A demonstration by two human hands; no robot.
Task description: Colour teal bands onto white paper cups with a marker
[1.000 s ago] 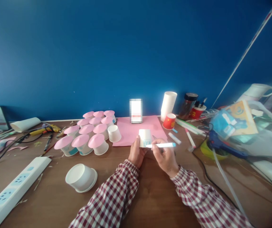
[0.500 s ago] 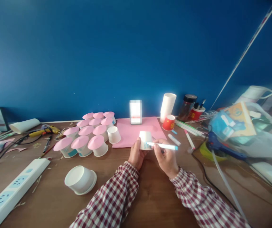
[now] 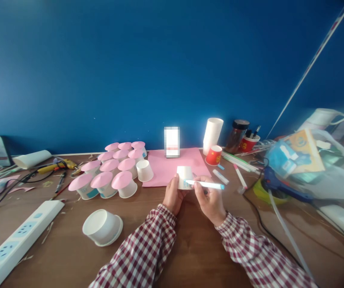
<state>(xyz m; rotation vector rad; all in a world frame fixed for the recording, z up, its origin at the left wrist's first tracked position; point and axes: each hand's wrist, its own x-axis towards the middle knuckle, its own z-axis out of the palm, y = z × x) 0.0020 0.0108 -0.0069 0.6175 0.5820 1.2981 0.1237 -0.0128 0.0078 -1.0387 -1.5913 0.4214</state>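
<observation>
My left hand grips a small white paper cup, held upside down above the near edge of a pink paper sheet. My right hand is closed on a white marker with a blue end; its tip rests against the cup's side, where a blue mark shows. Both sleeves are red and white check. To the left stands a cluster of several upturned white cups with pink paper tops, and one plain white cup beside them.
A stack of white bowls lies near me on the left, beside a white power strip. A glue gun and cables lie far left. A cup stack, red cup, jar, pens, bags and a blue tool crowd the right.
The cup and marker shifted slightly up and right between the hands, and the marker tip moved along the cup's side. Everything else on the table stayed put.
</observation>
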